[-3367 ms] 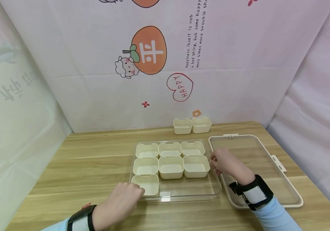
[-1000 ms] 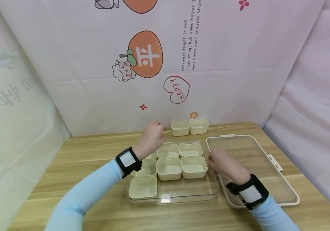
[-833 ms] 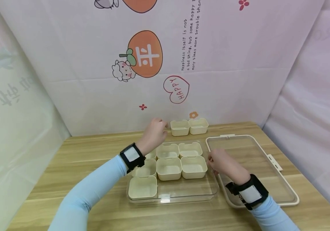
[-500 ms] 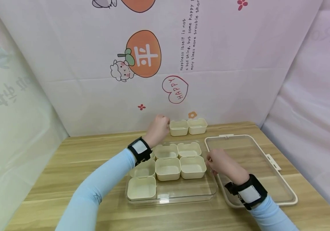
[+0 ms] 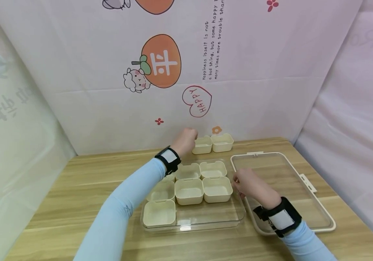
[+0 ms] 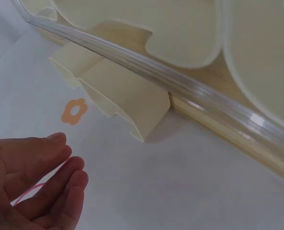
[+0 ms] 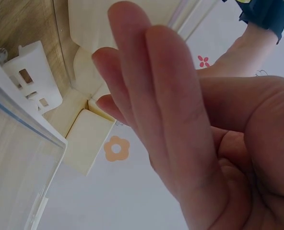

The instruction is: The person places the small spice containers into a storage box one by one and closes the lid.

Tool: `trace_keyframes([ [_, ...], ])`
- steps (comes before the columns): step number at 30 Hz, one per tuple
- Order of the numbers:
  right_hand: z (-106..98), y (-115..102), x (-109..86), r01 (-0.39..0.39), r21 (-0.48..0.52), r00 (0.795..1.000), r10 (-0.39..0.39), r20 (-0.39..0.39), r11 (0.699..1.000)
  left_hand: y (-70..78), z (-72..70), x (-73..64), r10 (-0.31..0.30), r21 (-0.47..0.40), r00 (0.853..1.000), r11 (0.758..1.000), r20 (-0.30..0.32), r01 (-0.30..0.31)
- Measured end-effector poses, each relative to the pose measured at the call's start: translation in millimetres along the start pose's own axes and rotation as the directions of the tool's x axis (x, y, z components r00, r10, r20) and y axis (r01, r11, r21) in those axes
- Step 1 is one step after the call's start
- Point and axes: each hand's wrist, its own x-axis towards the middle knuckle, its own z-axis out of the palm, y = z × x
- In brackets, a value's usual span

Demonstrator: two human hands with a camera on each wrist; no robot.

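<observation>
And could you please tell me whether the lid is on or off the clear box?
Off: the lid lies beside the clear box, leaving its cream bins uncovered.

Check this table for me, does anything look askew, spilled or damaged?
Nothing looks spilled or damaged. Oddest is the backdrop: its lettering runs sideways. Two bins stand outside the tray, behind it, while its near row holds just one bin.

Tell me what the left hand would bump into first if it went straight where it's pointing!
The left hand would probably meet the left cream box behind the tray first, though depth is hard to judge.
</observation>
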Motion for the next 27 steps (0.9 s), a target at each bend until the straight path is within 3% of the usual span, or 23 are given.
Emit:
trace_keyframes([
  [5, 1, 1, 1.5, -0.011, 0.0, 1.0, 0.011, 0.002, 1.0, -2.1, 3.1, 7.1, 0.042, 0.086, 0.999, 0.995, 0.031, -0.044],
  [18, 0, 1, 3.2, -0.026, 0.016, 1.0, 0.026, 0.009, 1.0, -4.5, 23.4, 27.7, 0.063, 0.163, 0.985, 0.983, 0.161, -0.09],
  [27, 0, 0, 0.6, -0.002, 0.004, 1.0, 0.002, -0.006, 1.0, -3.3, 39.5, 29.0, 0.097, 0.219, 0.981, 0.967, 0.166, -0.133],
])
